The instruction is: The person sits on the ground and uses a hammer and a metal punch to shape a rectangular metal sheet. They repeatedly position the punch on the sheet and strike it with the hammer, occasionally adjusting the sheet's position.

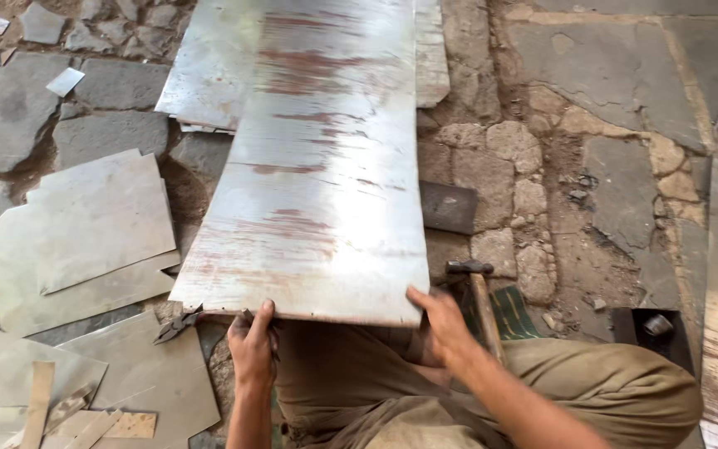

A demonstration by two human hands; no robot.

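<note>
Metal sheet (pixel 317 166) far end cut off (top edge); snips (pixel 178 324) partly hidden.

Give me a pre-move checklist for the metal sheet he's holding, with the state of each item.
1. Left hand grips the near edge of the metal sheet: ok.
2. Right hand holds the near right corner: ok.
3. Bare skin against a cut edge, no gloves: not ok.
4. Hammer lies close beside the right hand: not ok.
5. Snips under the sheet's left corner: not ok.
6. Far end of the sheet supported: cannot tell.
</note>
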